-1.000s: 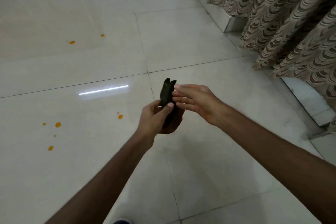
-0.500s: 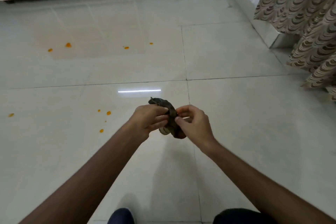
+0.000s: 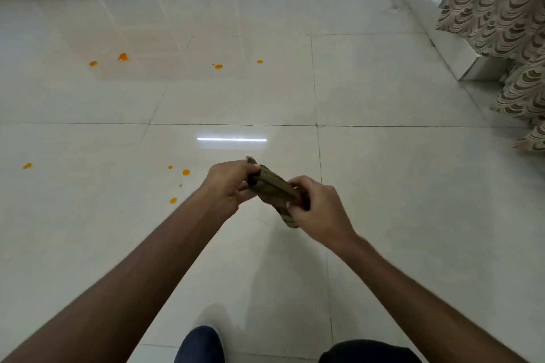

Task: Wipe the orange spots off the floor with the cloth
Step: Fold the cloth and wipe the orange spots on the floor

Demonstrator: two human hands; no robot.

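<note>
Both grips are closed on the cloth point(image 3: 272, 190), held in the air above the floor point(image 3: 383, 186): the left hand point(image 3: 228, 186) pinches its upper end, the right hand point(image 3: 317, 209) clamps the lower end, and the dark, folded cloth runs tilted between them. It touches no spot yet.

Far left of the left hand lies a lone spot point(image 3: 27, 166). Nearer, just left of that hand, sits a small cluster point(image 3: 185, 172) of drops, the lowest one point(image 3: 173, 200) closest to the forearm. Ahead and to the left are two more point(image 3: 123, 56); ahead, roughly in line with the hands, another pair point(image 3: 218, 66). Right of the right hand the tiles look clean as far as the curtain point(image 3: 507, 23).

The step in hand seems to be folding the cloth into a pad. Best to finish with a flat, thick face outward, then crouch and begin at the near cluster, pressing down and wiping inward so the orange does not smear, turning to a clean face before moving to the far spots
</note>
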